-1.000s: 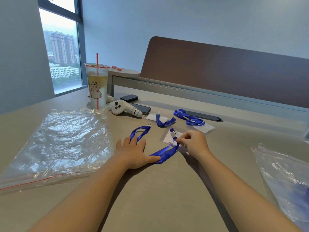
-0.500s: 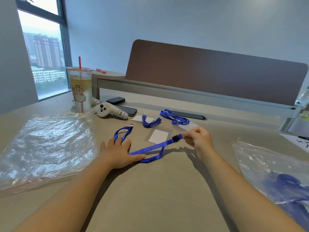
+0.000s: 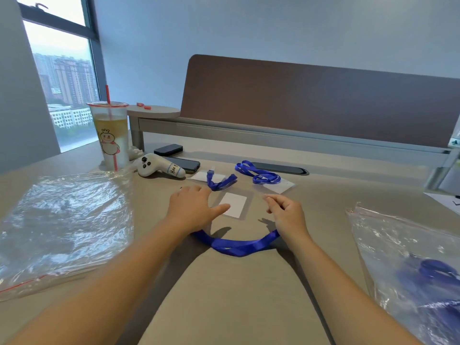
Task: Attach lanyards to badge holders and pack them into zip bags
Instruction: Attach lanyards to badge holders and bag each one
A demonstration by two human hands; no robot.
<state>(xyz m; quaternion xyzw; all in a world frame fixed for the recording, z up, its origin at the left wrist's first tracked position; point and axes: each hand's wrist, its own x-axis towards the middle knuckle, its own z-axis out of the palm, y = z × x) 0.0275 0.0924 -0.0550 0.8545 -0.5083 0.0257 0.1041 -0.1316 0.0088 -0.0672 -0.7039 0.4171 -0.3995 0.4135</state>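
The badge holder (image 3: 234,204) lies flat on the surface (image 3: 224,295) directly between the two hands, its long axis running away from the person with a slight tilt. The left hand (image 3: 193,207) rests palm down just beside the holder's left edge, fingers straight and spread, thumb tip touching or nearly touching the holder. The right hand (image 3: 286,212) hovers near the holder's right side, fingers loosely curled with thumb and forefinger close together; whether they pinch the lanyard's clip cannot be determined. The lanyard (image 3: 236,244) droops in a shallow arc nearer the person than both hands, passing under both wrists. Judged from this layout, the left hand is nearer the holder and placed to steady it, while the right hand would need to bring the clip end to the holder's far short edge.

Containers: a zip bag (image 3: 62,227) lies flat well to the left of the left hand, with nothing visible in it. A second zip bag (image 3: 410,270) lies well to the right of the right hand and holds blue lanyard material. Beyond the hands, two further lanyards (image 3: 258,174) rest on other holders, not yet packed
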